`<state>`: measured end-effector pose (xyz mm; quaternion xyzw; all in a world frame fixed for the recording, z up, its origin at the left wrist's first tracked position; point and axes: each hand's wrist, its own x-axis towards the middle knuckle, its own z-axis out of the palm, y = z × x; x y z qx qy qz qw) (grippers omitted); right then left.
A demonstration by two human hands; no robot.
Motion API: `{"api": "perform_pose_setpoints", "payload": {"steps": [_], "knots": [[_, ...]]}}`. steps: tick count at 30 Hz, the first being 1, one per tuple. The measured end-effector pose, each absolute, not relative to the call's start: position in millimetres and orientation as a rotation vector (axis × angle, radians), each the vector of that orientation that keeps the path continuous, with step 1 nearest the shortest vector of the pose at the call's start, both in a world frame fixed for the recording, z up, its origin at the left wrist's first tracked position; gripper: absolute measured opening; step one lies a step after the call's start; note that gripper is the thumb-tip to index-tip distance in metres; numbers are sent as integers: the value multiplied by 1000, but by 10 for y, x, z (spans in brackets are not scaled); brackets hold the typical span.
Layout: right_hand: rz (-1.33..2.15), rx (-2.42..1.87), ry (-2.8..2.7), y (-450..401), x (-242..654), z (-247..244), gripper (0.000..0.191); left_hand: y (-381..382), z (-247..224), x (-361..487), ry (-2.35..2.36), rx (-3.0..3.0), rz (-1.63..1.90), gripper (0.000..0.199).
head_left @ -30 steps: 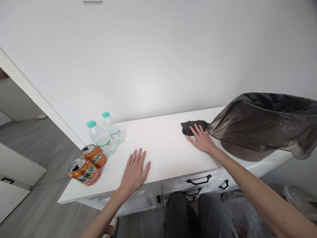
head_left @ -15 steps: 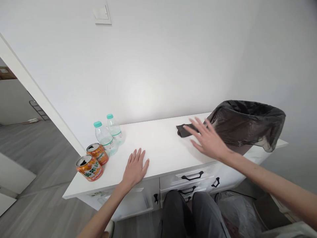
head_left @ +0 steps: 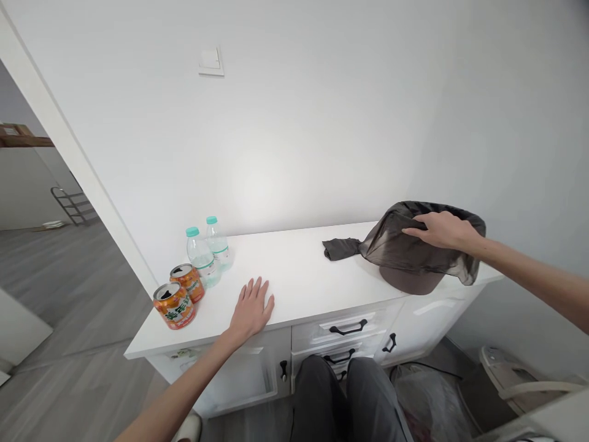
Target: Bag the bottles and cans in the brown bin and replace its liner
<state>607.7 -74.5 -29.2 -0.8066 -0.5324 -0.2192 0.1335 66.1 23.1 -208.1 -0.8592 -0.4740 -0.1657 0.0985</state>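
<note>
At the left end of the white counter (head_left: 299, 270), an orange near can (head_left: 179, 311) and an orange far can (head_left: 194, 285) stand side by side with their tops opened. Just beyond them are a clear near bottle (head_left: 199, 252) and a clear far bottle (head_left: 218, 241), both teal-capped and upright. Right of these, the left hand (head_left: 251, 312) rests palm down near the front edge, its fingers released and holding nothing. Farther right lies a dark bundle (head_left: 340, 249), joined by a narrow gather to the black bag (head_left: 400, 245), which drapes over a brown bin (head_left: 410, 282) at the counter's right end. The right hand (head_left: 445, 229) is at the bag's mouth, thumb and forefinger apart; whether its other fingers grasp the film I cannot tell. The step in hand seems to be handling the bag's opening, and the next move probably calls for a light, sure touch on that thin film.
</note>
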Motion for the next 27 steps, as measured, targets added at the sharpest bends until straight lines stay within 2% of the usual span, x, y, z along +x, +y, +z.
{"api": "perform_pose_setpoints", "payload": {"steps": [3,11,16,27], "knots": [[-321,-2475,-1625,-745,5918,-168,70,207,-2056,678,-1451,-2548,-429,59],[-415,-2158,-1987,-634,4928,74,58,169,-2034,693,-1461,-2531,-443,57],[-346,-1906,-2166,-474,4144,255,48,164,-2053,683,-1460,-2539,-507,57],[-225,-1716,-2359,-211,3304,368,40,147,-2123,703,-1515,-2545,-737,78]]}}
